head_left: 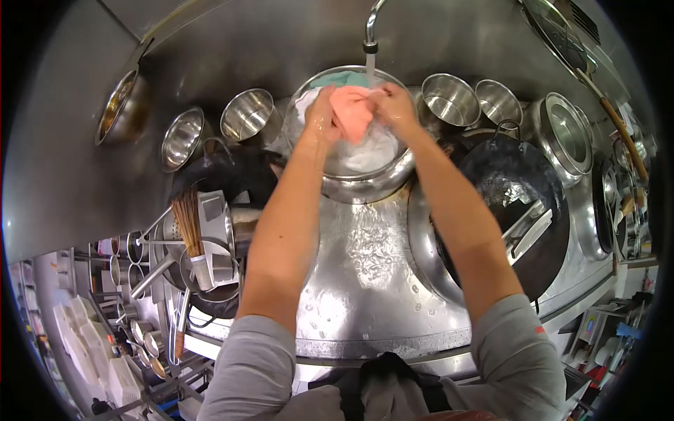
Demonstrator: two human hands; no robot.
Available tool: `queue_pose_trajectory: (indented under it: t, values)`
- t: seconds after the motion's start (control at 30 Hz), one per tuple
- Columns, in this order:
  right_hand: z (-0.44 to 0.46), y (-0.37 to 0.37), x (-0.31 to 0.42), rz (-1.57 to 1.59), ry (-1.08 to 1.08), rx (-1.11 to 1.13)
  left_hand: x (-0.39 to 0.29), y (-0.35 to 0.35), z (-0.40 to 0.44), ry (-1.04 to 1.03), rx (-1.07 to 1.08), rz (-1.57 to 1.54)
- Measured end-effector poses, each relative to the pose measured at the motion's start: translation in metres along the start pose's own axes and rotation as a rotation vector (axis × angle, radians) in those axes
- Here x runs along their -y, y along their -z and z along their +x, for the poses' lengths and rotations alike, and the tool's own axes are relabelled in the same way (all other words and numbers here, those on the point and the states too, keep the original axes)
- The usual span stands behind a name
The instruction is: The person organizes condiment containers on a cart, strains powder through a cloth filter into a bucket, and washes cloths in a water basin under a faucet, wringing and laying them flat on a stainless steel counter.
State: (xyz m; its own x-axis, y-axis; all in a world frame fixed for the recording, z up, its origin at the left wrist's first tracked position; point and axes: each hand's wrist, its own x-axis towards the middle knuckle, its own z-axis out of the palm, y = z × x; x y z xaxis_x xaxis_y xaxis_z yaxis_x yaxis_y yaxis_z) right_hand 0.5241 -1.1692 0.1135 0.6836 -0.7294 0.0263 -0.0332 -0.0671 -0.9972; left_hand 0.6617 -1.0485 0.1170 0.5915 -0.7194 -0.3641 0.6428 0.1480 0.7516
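An orange-pink cloth (352, 111) is held between my two hands above a large metal basin (365, 189). My left hand (321, 116) is closed on the cloth's left side, and my right hand (394, 109) grips its upper right edge, slightly blurred. Water falls from the faucet (371, 48) just beside the cloth. Inside the basin, a white cloth (371, 153) lies in water below my hands, and a green cloth (344, 78) rests near the back rim.
Metal bowls and pots (247, 116) line the back wall on both sides. A dark wok (516, 168) with a cleaver-like metal tool stands at right. At left, a bamboo brush (187, 221) lies over stacked strainers and pans. Wet steel counter (365, 281) lies in front.
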Motion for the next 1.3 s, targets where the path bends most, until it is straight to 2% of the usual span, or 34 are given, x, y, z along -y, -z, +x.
queue_pose_trajectory:
  t: [0.03,0.07,0.1,0.17,0.23,0.27,0.33,0.4,0.47,0.5,0.6,0.63,0.73,0.77,0.83,0.9,1.0,1.03,1.07,1.1,1.17,1.27,1.3]
  values:
    - [-0.003,-0.027,-0.002,0.018,0.117,-0.176,0.018,0.0,0.012,0.041,0.012,-0.088]
    - [-0.009,-0.054,-0.006,-0.006,0.229,-0.234,0.029,-0.001,0.017,0.087,0.018,-0.177]
    - [-0.018,-0.077,-0.011,-0.032,0.337,-0.29,0.035,-0.002,0.018,0.128,0.095,-0.084]
    - [-0.049,-0.092,0.016,-0.138,0.486,-0.252,0.06,0.027,0.052,0.075,0.181,-0.225]
    - [-0.038,-0.088,0.01,-0.249,0.578,-0.351,0.059,0.029,0.049,0.012,0.264,-0.363]
    - [-0.03,-0.087,0.009,-0.303,0.625,-0.4,0.057,0.031,0.046,0.043,0.248,-0.183]
    - [-0.002,-0.061,0.012,-0.319,0.467,-0.347,0.013,-0.017,-0.03,0.111,0.241,0.181]
    - [0.017,-0.026,0.02,-0.338,0.316,-0.288,-0.004,-0.016,-0.019,0.092,0.145,0.335]
    - [0.013,-0.006,0.032,-0.388,0.139,0.212,-0.031,-0.03,-0.026,-0.01,0.087,0.41]
    - [0.01,0.003,0.034,-0.403,0.042,0.458,-0.043,-0.022,-0.012,-0.046,0.129,0.524]
    - [0.022,0.036,0.031,-0.157,0.003,0.453,-0.074,-0.005,-0.032,0.099,0.52,0.726]
    - [0.028,0.035,0.028,-0.087,0.158,0.303,-0.073,-0.001,-0.03,-0.028,0.436,0.969]
    - [0.018,0.02,0.036,0.268,-0.056,-0.056,-0.043,0.014,-0.004,0.072,0.316,0.1]
    - [0.036,-0.003,0.0,0.346,0.109,-0.078,-0.025,0.021,0.016,0.075,0.288,-0.06]
    - [0.004,-0.052,0.02,0.088,0.218,-0.075,0.011,0.027,0.059,0.083,0.224,-0.378]
    - [-0.019,-0.106,0.016,0.065,0.467,-0.297,0.023,0.031,0.059,0.094,0.213,-0.318]
    - [-0.037,-0.1,0.038,-0.224,0.326,-0.288,0.033,0.034,0.054,0.101,0.204,-0.217]
    - [-0.023,-0.093,0.032,-0.255,0.448,-0.338,0.034,0.034,0.051,0.101,0.205,-0.179]
    - [0.006,-0.085,0.014,-0.379,0.475,-0.414,0.034,0.034,0.048,0.102,0.206,-0.142]
    - [0.032,-0.073,-0.002,-0.507,0.498,-0.489,0.028,0.025,0.03,0.093,0.2,0.05]
    - [0.048,-0.031,-0.001,-0.393,0.28,-0.409,-0.002,-0.008,-0.02,0.067,0.186,0.433]
    - [0.051,-0.003,0.009,-0.191,0.007,-0.081,-0.011,-0.035,-0.034,-0.321,0.203,0.626]
    - [0.034,0.003,0.041,-0.003,-0.153,0.108,-0.001,-0.029,-0.018,-0.29,0.362,0.694]
